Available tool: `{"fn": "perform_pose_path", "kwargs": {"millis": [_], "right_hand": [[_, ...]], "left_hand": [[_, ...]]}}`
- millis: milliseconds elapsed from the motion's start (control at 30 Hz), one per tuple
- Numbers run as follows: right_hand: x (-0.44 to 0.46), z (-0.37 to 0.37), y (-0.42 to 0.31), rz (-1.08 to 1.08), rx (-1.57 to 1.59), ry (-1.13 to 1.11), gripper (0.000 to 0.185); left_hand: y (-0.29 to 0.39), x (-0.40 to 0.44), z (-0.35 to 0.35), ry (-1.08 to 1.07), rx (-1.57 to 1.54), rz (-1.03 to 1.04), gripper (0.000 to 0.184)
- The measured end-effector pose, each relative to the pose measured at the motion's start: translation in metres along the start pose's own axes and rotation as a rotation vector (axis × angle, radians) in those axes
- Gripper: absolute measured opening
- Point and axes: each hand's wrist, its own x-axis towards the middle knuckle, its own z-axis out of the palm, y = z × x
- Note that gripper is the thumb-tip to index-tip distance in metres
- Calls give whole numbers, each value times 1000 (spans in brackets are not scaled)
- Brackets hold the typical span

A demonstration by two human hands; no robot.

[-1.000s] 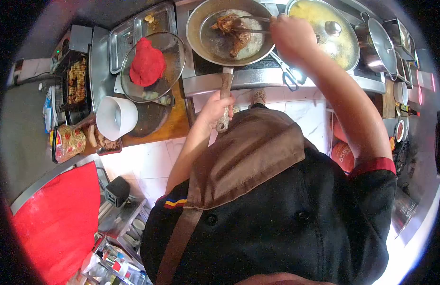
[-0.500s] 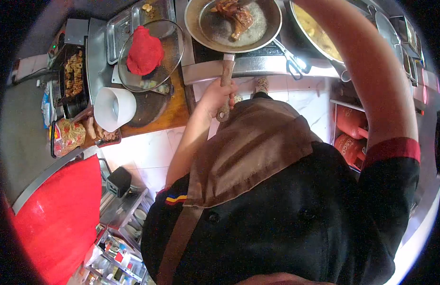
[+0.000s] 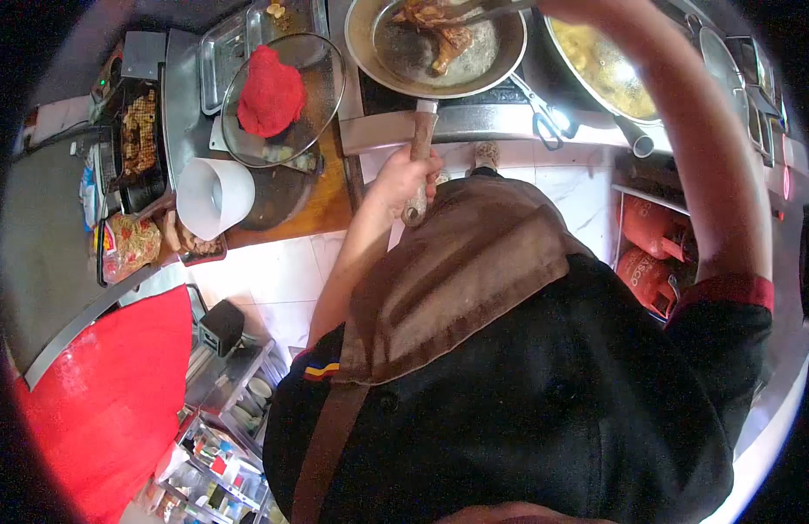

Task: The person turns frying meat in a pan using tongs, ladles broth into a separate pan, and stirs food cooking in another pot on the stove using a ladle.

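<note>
My left hand (image 3: 406, 182) is closed around the worn handle (image 3: 423, 140) of a frying pan (image 3: 359, 52) on the stove. A browned chicken leg (image 3: 452, 48) lies in the pan, in a thin layer of shiny liquid. At the top edge, my right hand (image 3: 579, 7) is partly cut off by the frame. It grips metal tongs (image 3: 496, 11), whose tips reach over the pan to the chicken's upper end. Whether the tips pinch the meat is hard to tell. Scissors (image 3: 544, 118) lie right beside the pan, handles toward me.
Right of the frying pan stands a second pan (image 3: 645, 144) with yellowish food (image 3: 601, 65). A glass lid (image 3: 321, 131) with a red cloth (image 3: 271, 92) rests on the left counter, near a white tub (image 3: 214, 199) and metal tray (image 3: 214, 74). Red gas cylinders (image 3: 653, 227) stand below right.
My right hand has come down into view at the top, bringing the tongs over the chicken leg. My left hand stays on the pan handle. The view has shifted slightly.
</note>
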Motion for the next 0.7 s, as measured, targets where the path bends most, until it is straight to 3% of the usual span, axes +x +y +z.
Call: {"fn": "perform_pose_path", "kwargs": {"millis": [33, 67, 100, 167, 300, 367, 433, 500, 700], "right_hand": [[-3, 6, -7, 32, -60, -9, 15], [-10, 16, -12, 173, 356, 39, 15], [-9, 22, -17, 71, 10, 86, 15], [11, 57, -19, 120, 201, 178, 15], [-17, 47, -27, -23, 134, 169, 17], [-7, 48, -39, -3, -113, 14, 16], [-7, 56, -45, 19, 3, -31, 24], [-8, 80, -41, -76, 192, 329, 17], [14, 112, -45, 15, 79, 510, 14]], "left_hand": [[-1, 1, -1, 0, -10, -2, 16], [-3, 2, -2, -1, -5, 0, 16], [-6, 4, -4, -11, -15, 5, 16], [-6, 5, -6, -23, -17, 11, 16], [-3, 4, -5, -29, -21, -12, 16], [-3, 5, -4, -23, -34, -12, 16], [-5, 6, -5, -22, -26, -4, 17], [-3, 3, -2, -13, -29, 3, 14], [-5, 8, 3, -42, -68, 27, 14]]}}
